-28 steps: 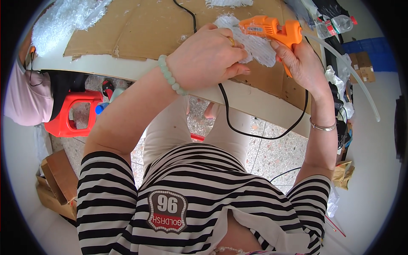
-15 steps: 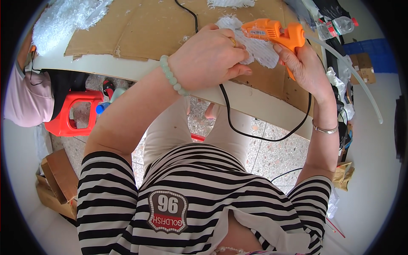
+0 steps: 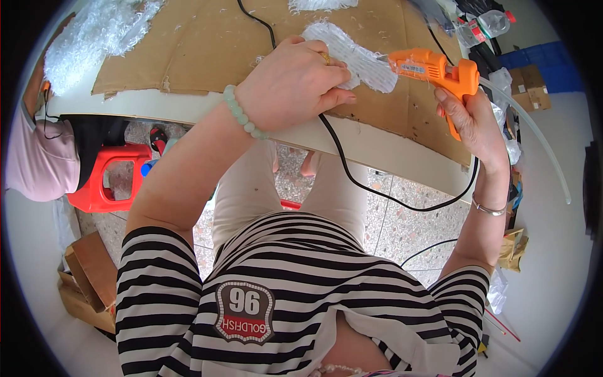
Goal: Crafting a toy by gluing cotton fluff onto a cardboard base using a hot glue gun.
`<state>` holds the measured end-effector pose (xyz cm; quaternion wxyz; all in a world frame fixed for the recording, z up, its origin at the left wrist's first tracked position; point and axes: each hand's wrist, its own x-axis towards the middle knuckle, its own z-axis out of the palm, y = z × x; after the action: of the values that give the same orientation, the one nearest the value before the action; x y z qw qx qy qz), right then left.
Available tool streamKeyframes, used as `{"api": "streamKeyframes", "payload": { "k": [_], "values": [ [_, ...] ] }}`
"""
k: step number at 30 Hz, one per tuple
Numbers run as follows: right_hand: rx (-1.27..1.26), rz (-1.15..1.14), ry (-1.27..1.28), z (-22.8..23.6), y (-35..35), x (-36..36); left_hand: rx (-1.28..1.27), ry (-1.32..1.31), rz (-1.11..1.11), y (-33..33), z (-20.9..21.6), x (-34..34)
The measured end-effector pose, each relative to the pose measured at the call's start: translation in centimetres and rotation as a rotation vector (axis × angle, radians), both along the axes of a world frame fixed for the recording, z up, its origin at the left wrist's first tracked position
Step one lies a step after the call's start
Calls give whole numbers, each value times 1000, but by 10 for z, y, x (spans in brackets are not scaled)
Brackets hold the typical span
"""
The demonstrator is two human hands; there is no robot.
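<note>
My right hand [image 3: 474, 119] is wrapped round the handle of an orange hot glue gun [image 3: 430, 66], whose nozzle points left. A long translucent glue stick [image 3: 540, 125] trails from its back, and a black cord hangs below. Left of the nozzle lies a white textured piece of fabric [image 3: 361, 63] with frayed edges, over brown cardboard [image 3: 207, 56]. My left hand [image 3: 295, 85] is closed at the near left edge of this fabric, pinching it; the fingertips are partly hidden behind the hand. A small gap separates the nozzle from my left fingers.
Fluffy white fringed material [image 3: 94, 41] is heaped at the far left, and another white piece [image 3: 320, 5] lies at the far edge. A plastic bottle [image 3: 487, 28] is at the far right. Left of the table stand a red stool [image 3: 135, 154] and another person in pink [image 3: 41, 151].
The glue gun in my right hand has moved right and slightly nearer, away from the white fabric. My left hand and the fabric have shifted a little left in view.
</note>
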<state>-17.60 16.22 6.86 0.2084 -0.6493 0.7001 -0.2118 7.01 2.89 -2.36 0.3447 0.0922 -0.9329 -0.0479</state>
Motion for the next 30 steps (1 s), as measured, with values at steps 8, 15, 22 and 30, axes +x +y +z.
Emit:
{"api": "streamKeyframes", "payload": {
  "k": [8, 15, 22, 30],
  "values": [
    [103, -69, 94, -4, 5, -4, 14, -2, 6, 2, 2, 0],
    [39, -105, 59, -6, 12, -14, 22, 1, 8, 2, 1, 0],
    [117, -104, 114, -1, 19, -15, 3, -7, 12, 3, 3, -1],
    [-182, -132, -376, -8, 36, -12, 6, -22, 14, 3, 5, 0]
  ]
}}
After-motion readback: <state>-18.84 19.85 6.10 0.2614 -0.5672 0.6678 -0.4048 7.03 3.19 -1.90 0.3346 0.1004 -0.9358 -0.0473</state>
